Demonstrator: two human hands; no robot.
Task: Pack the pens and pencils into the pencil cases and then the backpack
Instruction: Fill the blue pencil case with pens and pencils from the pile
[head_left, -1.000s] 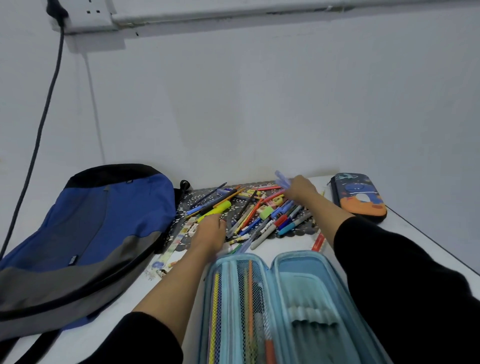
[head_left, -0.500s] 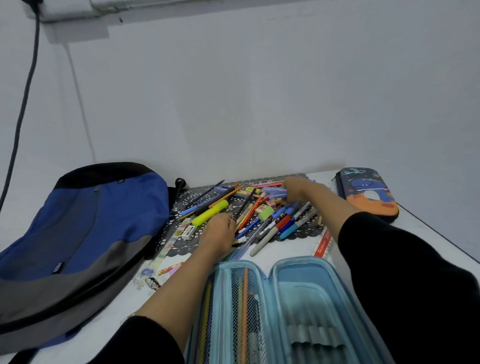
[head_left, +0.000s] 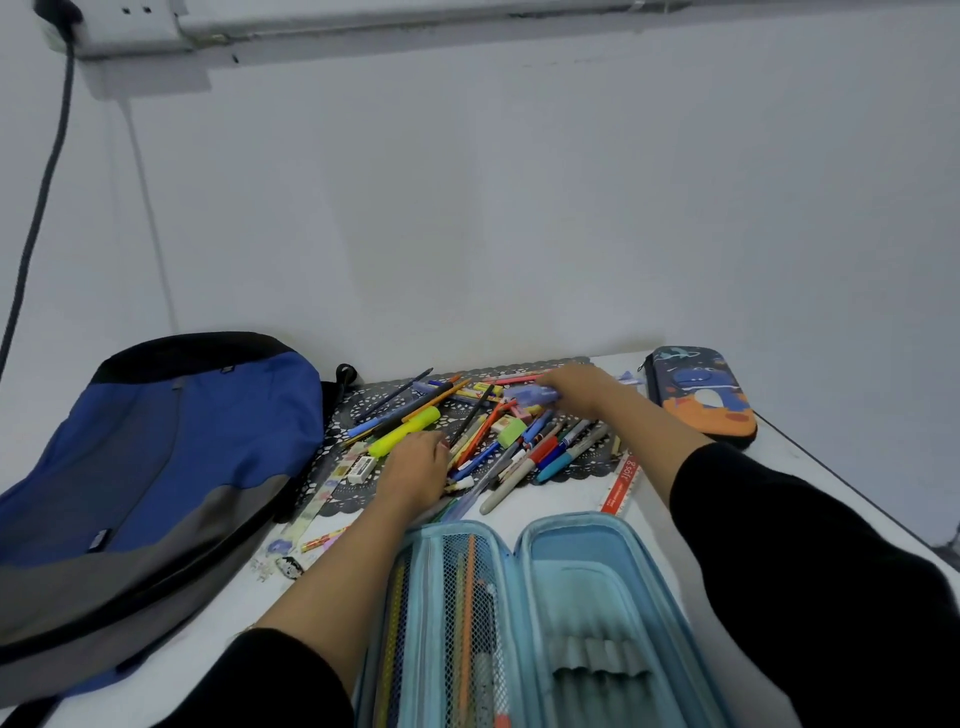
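Observation:
A heap of pens, pencils and markers (head_left: 483, 431) lies on a dark lace mat (head_left: 576, 462) at the back of the table. My left hand (head_left: 415, 467) rests palm down on the near left of the heap, fingers curled over some pens. My right hand (head_left: 571, 387) is closed around a pale blue pen (head_left: 530, 396) at the far side of the heap. An open light blue pencil case (head_left: 571, 597) lies near me, with pencils behind its mesh flap. A shut dark pencil case with an orange print (head_left: 701, 395) sits at the far right. The blue and grey backpack (head_left: 145, 467) lies on the left.
A red ruler (head_left: 621, 486) lies by the mat's right corner. Erasers (head_left: 511, 431) and a patterned ruler (head_left: 317, 506) lie among the items. The white wall stands close behind the table. The table's right edge runs past the dark case. A cable hangs at left.
My right hand has lowered the pale blue pen from upright to lying level over the heap. My left hand shifted slightly right into the pens.

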